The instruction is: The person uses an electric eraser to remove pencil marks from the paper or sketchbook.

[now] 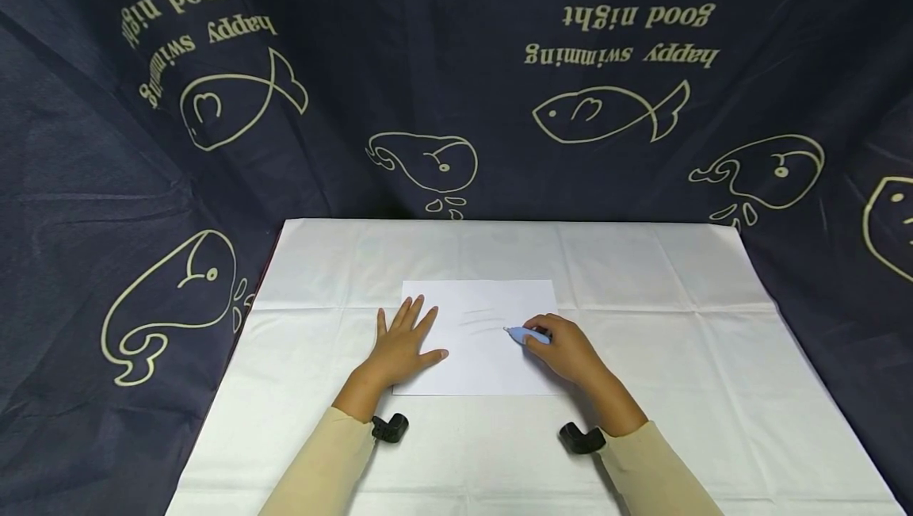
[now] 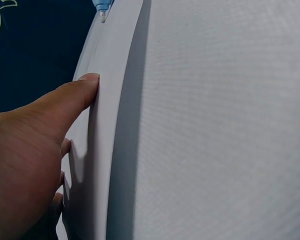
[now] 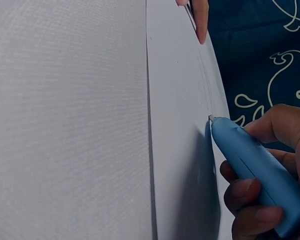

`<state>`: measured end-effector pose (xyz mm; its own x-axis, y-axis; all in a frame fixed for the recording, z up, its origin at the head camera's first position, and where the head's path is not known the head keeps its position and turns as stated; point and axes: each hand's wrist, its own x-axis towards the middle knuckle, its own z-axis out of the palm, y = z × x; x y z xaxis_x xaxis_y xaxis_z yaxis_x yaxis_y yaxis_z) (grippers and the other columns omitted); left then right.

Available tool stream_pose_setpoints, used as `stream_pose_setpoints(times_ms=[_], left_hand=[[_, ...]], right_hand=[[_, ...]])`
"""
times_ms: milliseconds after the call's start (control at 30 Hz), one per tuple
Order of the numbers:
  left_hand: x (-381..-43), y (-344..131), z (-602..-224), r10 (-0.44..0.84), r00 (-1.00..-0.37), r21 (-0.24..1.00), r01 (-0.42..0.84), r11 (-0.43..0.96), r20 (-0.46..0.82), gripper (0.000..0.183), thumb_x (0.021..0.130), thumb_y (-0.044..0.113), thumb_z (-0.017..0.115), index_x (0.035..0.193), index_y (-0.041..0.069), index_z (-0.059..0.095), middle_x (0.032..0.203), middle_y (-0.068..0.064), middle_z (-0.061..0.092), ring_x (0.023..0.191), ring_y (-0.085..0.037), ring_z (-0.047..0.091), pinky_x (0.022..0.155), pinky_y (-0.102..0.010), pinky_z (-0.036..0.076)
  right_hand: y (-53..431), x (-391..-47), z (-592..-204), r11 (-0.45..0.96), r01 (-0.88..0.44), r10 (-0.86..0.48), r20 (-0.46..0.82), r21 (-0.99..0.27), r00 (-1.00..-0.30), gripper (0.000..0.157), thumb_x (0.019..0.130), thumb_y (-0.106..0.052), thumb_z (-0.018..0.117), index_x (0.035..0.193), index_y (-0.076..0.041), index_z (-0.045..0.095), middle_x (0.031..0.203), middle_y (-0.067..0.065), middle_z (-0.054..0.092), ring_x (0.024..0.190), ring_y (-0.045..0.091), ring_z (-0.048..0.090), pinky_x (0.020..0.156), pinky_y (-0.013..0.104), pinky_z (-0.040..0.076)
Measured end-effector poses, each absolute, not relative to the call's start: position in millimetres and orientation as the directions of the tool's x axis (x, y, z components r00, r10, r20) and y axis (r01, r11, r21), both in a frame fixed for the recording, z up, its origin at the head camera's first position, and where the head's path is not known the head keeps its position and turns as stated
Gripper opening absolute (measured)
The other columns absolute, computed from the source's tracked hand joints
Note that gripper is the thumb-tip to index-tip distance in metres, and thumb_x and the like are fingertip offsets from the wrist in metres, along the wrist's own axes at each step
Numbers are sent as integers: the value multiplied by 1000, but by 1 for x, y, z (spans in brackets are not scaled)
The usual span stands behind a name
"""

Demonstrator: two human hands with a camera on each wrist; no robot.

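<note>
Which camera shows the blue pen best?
The right wrist view: it shows the blue pen large, from tip along most of its body. The head view shows it small, partly covered by the right hand; the left wrist view catches only its front end, at the top edge.

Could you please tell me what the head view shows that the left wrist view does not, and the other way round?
Only the head view shows the right hand holding the pen, the sleeves and the lettering on the curtain.
Only the left wrist view shows a broad shadow along the paper.
Both show the left hand, paper, pen tip, tablecloth and curtain.
</note>
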<state>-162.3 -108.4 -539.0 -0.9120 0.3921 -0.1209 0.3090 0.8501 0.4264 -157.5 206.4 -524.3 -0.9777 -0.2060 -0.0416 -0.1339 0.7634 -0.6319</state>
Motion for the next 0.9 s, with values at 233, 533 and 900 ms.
stream_pose_setpoints(times_ms=[233, 533, 900], left_hand=[[-163, -108, -540, 397, -910, 426, 313, 849, -122, 81, 97, 57, 59, 161, 17, 29, 171, -14, 10, 159, -37, 4, 119, -74, -6], [-162, -109, -539, 395, -910, 437, 307, 845, -125, 81, 97, 56, 59, 161, 17, 29, 171, -15, 9, 159, -37, 3, 118, -74, -7], [-163, -110, -540, 396, -911, 435, 312, 845, -116, 81, 96, 57, 59, 161, 17, 29, 171, -15, 9, 159, -37, 3, 118, -74, -6]], right_hand=[[206, -157, -525, 757, -137, -208, -36, -639, -978, 20, 95, -20, 69, 111, -8, 73, 104, 8, 71, 86, 18, 60, 77, 36, 50], [204, -158, -524, 762, -137, -207, -38, -633, -978, 20, 95, -21, 69, 111, -9, 74, 104, 7, 72, 85, 17, 60, 77, 37, 51], [202, -157, -523, 752, -151, -227, -37, -642, -973, 21, 95, -22, 70, 111, -10, 75, 99, 4, 70, 80, 14, 56, 74, 33, 47]])
